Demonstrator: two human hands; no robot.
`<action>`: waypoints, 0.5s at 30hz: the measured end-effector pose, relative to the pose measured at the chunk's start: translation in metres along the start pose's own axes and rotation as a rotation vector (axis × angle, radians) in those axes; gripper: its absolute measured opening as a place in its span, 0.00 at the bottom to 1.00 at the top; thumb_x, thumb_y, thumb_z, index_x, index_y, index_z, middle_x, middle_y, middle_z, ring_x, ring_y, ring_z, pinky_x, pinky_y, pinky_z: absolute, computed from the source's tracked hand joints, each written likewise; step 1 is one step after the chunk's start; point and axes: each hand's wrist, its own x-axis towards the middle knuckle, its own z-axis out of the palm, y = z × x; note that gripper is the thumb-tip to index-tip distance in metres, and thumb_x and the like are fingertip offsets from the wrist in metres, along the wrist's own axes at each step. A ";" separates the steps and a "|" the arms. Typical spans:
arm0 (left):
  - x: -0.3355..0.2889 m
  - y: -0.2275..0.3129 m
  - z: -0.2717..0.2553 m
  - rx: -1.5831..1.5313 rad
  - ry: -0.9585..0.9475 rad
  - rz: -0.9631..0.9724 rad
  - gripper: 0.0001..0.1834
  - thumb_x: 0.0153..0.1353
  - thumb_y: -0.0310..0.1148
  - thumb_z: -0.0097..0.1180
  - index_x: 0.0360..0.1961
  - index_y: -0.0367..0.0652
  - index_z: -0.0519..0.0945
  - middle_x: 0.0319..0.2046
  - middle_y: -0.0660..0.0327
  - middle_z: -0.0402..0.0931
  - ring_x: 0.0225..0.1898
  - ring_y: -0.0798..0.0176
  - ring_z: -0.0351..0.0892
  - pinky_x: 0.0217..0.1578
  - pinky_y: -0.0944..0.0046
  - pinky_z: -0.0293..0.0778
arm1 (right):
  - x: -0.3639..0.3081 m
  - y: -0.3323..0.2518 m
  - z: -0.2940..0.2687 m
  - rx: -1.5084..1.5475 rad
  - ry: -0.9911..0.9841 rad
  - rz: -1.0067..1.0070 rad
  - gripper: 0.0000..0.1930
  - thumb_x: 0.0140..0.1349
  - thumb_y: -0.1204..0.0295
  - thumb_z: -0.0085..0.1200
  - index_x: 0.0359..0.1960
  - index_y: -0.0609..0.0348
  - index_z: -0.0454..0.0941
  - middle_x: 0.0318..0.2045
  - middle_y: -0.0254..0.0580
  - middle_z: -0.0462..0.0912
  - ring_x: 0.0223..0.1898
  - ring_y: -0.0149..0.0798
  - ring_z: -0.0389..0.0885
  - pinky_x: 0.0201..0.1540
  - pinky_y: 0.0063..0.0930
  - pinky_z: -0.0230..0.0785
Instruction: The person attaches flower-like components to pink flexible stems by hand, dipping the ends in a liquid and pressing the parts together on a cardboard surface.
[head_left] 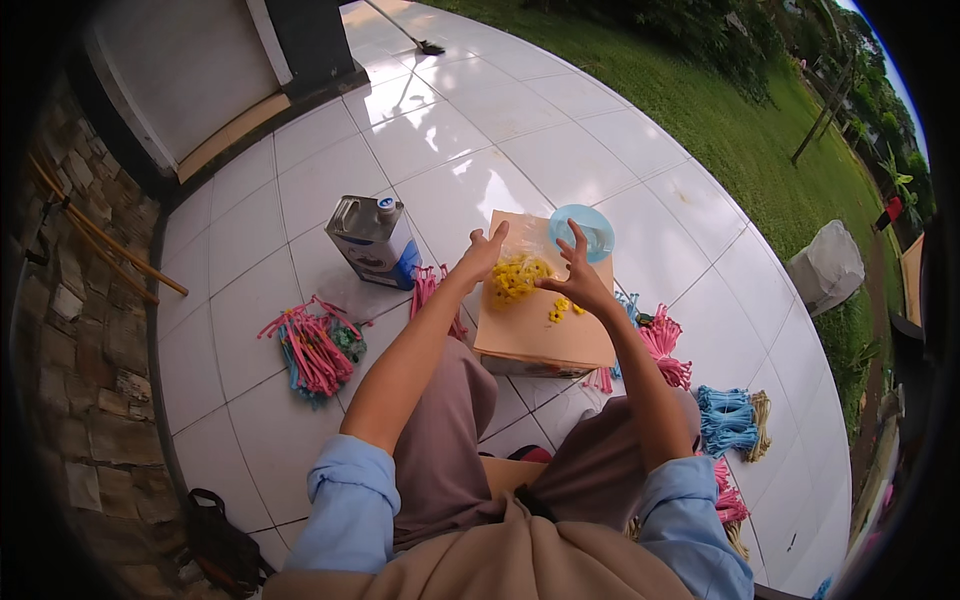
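A cardboard-topped box (pixel 545 338) stands between my knees as a low work surface. On it lies a clear plastic bag (pixel 524 240) with a heap of small yellow flower-like pieces (pixel 515 280); a few loose yellow pieces (pixel 558 310) are scattered beside it. My left hand (pixel 484 254) is at the bag's left side, fingers apart, with nothing visible in it. Over the box's right side, my right hand (pixel 580 278) is raised with its fingers spread and curved, holding nothing. Just beyond it sits a round light-blue dish (pixel 597 220) at the far right corner.
A rectangular metal can (pixel 372 245) stands left of the box. Pink strand bundles (pixel 315 350) lie left; more pink ones (pixel 665 345) and blue ones (pixel 727 420) lie right. A stone wall (pixel 105 430) borders the left, grass (pixel 690 100) the right.
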 end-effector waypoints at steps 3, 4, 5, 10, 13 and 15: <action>0.019 -0.023 -0.008 -0.211 -0.296 -0.080 0.47 0.57 0.60 0.43 0.62 0.29 0.47 0.58 0.37 0.55 0.59 0.43 0.59 0.50 0.45 0.64 | 0.011 -0.002 0.044 0.051 -0.028 -0.176 0.56 0.39 0.70 0.69 0.65 0.50 0.37 0.63 0.54 0.50 0.59 0.52 0.63 0.56 0.44 0.59; 0.008 -0.009 -0.001 -0.205 -0.278 -0.068 0.45 0.58 0.58 0.45 0.61 0.29 0.50 0.56 0.38 0.58 0.58 0.43 0.62 0.50 0.48 0.65 | 0.011 -0.002 0.045 0.004 0.025 -0.132 0.56 0.38 0.71 0.68 0.65 0.51 0.37 0.62 0.53 0.53 0.59 0.52 0.64 0.53 0.44 0.60; -0.002 0.002 -0.005 -0.221 -0.259 -0.078 0.45 0.58 0.58 0.45 0.61 0.29 0.50 0.56 0.38 0.58 0.58 0.43 0.62 0.50 0.48 0.65 | 0.013 -0.010 0.050 -0.035 0.065 -0.095 0.55 0.38 0.72 0.67 0.65 0.53 0.38 0.62 0.53 0.56 0.58 0.51 0.65 0.50 0.43 0.62; -0.040 0.006 -0.066 -0.255 0.113 0.390 0.32 0.57 0.45 0.51 0.53 0.30 0.60 0.45 0.40 0.71 0.46 0.42 0.73 0.47 0.57 0.69 | 0.027 -0.112 0.088 -0.063 0.204 -0.334 0.46 0.46 0.81 0.57 0.65 0.54 0.40 0.51 0.45 0.73 0.54 0.42 0.70 0.57 0.38 0.42; -0.072 -0.019 -0.117 -0.508 0.350 0.540 0.22 0.62 0.38 0.46 0.52 0.34 0.61 0.46 0.44 0.70 0.48 0.52 0.73 0.46 0.60 0.68 | 0.042 -0.144 0.146 0.043 0.098 -0.391 0.45 0.46 0.81 0.57 0.65 0.54 0.41 0.51 0.43 0.74 0.55 0.42 0.69 0.57 0.39 0.41; -0.083 -0.063 -0.142 -0.566 0.529 0.463 0.20 0.63 0.37 0.45 0.52 0.35 0.62 0.46 0.48 0.70 0.48 0.58 0.71 0.47 0.62 0.67 | 0.037 -0.146 0.200 0.015 -0.026 -0.388 0.46 0.45 0.79 0.58 0.64 0.54 0.42 0.50 0.42 0.74 0.55 0.42 0.67 0.57 0.42 0.42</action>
